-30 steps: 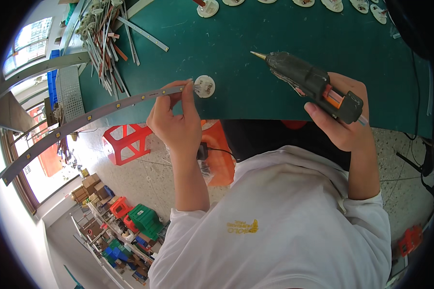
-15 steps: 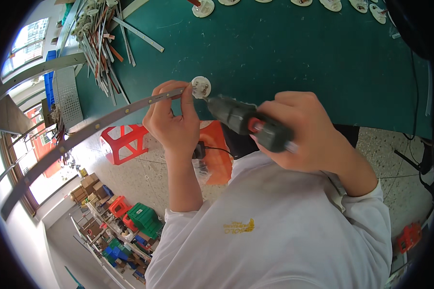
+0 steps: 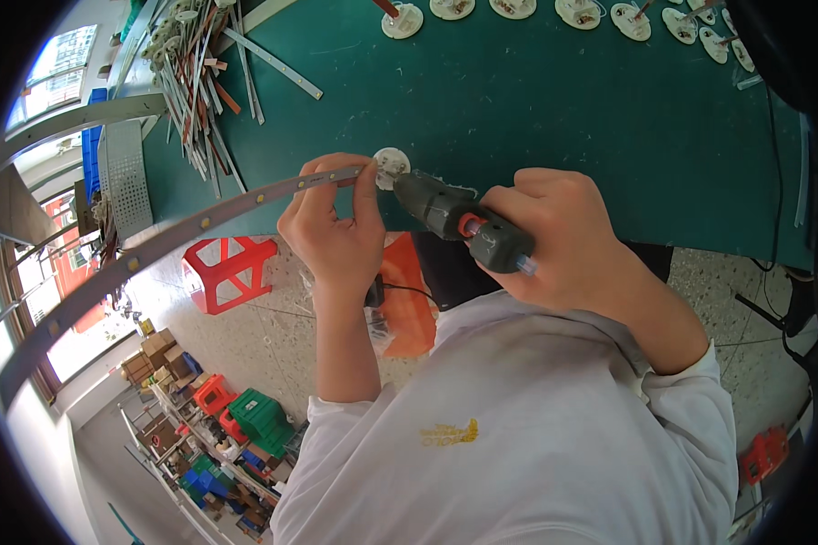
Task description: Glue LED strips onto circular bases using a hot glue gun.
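Observation:
My left hand [image 3: 334, 227] pinches the near end of a long grey LED strip [image 3: 182, 227] that runs off to the left past the table edge. The strip's end meets a small white round base [image 3: 392, 164] lying at the front edge of the green table [image 3: 563, 118]. My right hand [image 3: 563, 241] grips a dark glue gun [image 3: 459, 218] with an orange band, its nozzle pointed left onto the white base, right beside my left fingers.
A heap of strips and white sticks [image 3: 195, 82] lies at the table's far left. Several more white round bases [image 3: 573, 11] line the far edge. A black cable [image 3: 773, 163] crosses the right side. A red stool [image 3: 223, 272] stands below on the floor.
My right hand swung the glue gun from the right side of the table over to the white base, settling its nozzle there. My left hand kept holding the strip end.

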A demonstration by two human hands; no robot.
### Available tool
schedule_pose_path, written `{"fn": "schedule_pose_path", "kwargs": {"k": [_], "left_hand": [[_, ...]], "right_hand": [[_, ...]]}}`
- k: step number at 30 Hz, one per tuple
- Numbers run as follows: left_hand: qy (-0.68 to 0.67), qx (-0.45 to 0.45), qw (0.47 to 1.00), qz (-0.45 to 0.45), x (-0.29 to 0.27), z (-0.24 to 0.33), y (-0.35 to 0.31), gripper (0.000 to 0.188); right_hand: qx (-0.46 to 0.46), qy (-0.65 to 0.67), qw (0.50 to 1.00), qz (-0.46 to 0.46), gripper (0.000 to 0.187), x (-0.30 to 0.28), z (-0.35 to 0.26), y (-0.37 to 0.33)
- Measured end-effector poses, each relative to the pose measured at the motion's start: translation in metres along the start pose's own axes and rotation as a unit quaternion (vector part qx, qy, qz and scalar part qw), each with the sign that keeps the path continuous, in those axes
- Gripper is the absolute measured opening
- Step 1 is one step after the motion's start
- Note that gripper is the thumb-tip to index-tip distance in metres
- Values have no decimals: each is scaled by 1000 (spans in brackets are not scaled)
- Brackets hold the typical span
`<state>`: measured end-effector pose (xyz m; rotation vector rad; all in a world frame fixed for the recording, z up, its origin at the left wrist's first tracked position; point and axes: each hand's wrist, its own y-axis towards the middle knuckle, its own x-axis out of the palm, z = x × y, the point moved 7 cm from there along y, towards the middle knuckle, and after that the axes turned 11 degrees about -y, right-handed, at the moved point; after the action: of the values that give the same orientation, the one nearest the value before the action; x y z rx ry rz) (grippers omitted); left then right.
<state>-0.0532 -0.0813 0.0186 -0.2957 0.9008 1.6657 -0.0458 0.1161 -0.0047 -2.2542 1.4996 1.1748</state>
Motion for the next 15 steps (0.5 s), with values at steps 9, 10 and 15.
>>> {"fn": "schedule_pose_path", "kwargs": {"k": [9,10,15], "left_hand": [[-5,-8,1000,-2,-2,2,1,11],[3,-4,1000,-5,-2,3,1,12],[-1,-19,1000,-11,-2,2,2,10]], "right_hand": [[1,-28,1000,-1,17,5,-2,-1],[-2,-29,1000,3,17,4,-2,-1],[9,-49,999,-5,17,5,-3,-2]]}}
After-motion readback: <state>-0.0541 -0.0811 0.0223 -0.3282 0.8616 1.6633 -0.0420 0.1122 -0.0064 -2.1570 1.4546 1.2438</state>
